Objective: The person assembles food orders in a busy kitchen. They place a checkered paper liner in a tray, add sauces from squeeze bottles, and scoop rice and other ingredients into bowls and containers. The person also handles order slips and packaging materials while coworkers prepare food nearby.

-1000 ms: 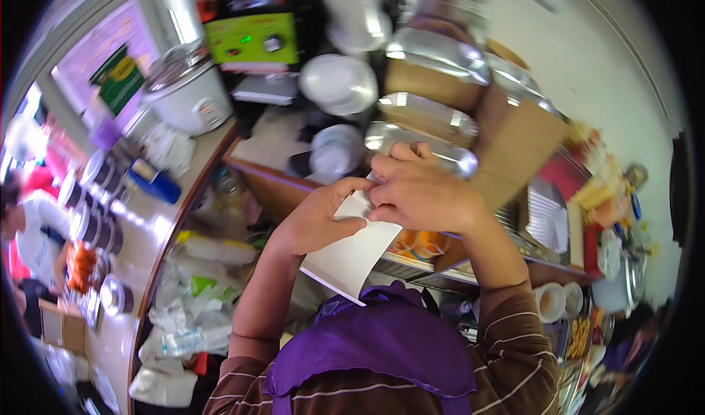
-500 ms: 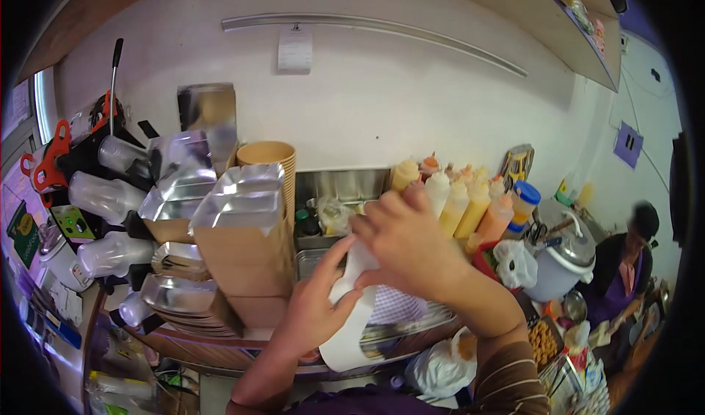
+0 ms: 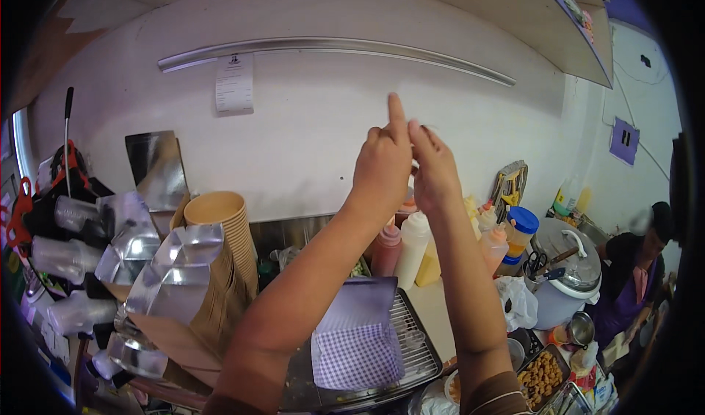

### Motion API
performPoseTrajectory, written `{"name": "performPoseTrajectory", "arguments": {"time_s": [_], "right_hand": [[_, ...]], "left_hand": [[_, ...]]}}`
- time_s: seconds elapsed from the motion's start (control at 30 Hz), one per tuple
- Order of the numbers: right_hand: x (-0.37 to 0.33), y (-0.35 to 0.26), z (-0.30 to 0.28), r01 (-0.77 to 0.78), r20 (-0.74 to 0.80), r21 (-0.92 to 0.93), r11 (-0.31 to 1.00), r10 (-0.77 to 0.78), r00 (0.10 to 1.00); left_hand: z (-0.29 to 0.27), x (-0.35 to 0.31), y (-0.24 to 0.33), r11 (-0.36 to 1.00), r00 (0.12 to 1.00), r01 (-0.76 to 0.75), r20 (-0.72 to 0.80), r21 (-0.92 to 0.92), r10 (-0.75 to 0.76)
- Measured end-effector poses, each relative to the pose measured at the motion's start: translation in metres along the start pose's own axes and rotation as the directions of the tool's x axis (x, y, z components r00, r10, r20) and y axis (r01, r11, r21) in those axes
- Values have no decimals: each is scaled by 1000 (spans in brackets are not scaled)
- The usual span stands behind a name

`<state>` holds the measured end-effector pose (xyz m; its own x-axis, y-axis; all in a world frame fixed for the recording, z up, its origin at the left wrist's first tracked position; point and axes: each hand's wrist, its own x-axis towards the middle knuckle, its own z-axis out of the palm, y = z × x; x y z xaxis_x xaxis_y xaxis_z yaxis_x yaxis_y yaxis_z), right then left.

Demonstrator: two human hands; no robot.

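Both my hands are raised before the white wall, above the sauce bottles, and close together. On my left hand (image 3: 385, 154) the index finger points straight up while the other fingers curl in. My right hand (image 3: 438, 169) touches or nearly touches it, its fingers drawn together by the left knuckles. A thin dark sliver shows at the right fingertips, too small to name. Below my forearms, purple-and-white checked paper (image 3: 356, 356) with a plain purple sheet (image 3: 360, 303) behind it lies on a wire rack tray (image 3: 418, 341).
Stacked foil-lined cardboard boxes (image 3: 180, 283), brown paper cups (image 3: 220, 217) and clear plastic cups (image 3: 66, 257) crowd the left. Squeeze bottles (image 3: 414, 246) stand behind the tray. Rightward are a large lidded pot (image 3: 565, 261), a tray of fried pieces (image 3: 542, 377) and another person (image 3: 631, 275).
My hands have risen from the counter to the wall. The white paper they held is no longer in them. The view has shifted, showing more of the tray and checked paper.
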<state>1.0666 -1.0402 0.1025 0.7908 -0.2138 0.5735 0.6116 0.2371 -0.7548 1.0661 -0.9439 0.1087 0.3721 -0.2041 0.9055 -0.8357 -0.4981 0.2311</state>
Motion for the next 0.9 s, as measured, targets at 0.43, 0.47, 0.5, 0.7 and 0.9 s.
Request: {"name": "performPoseTrajectory", "arguments": {"time_s": [0.43,0.47,0.5,0.7,0.9], "right_hand": [[230,29,-32,290,136,-189,938,-268,954],[240,36,-29,298,96,-172,939,-285,954],[249,41,-28,309,54,-164,937,-304,951],[282,70,-37,291,-134,-235,927,-328,935],[293,64,-29,342,-123,-388,856,-416,901]], "left_hand": [[-66,79,-151,869,853,405,-460,285,-246],[-80,87,-166,832,797,488,-524,264,-301],[-88,92,-190,810,762,498,-602,311,-237],[-109,104,-263,731,817,331,-569,597,94],[-98,109,-285,751,875,73,-403,656,267]]}}
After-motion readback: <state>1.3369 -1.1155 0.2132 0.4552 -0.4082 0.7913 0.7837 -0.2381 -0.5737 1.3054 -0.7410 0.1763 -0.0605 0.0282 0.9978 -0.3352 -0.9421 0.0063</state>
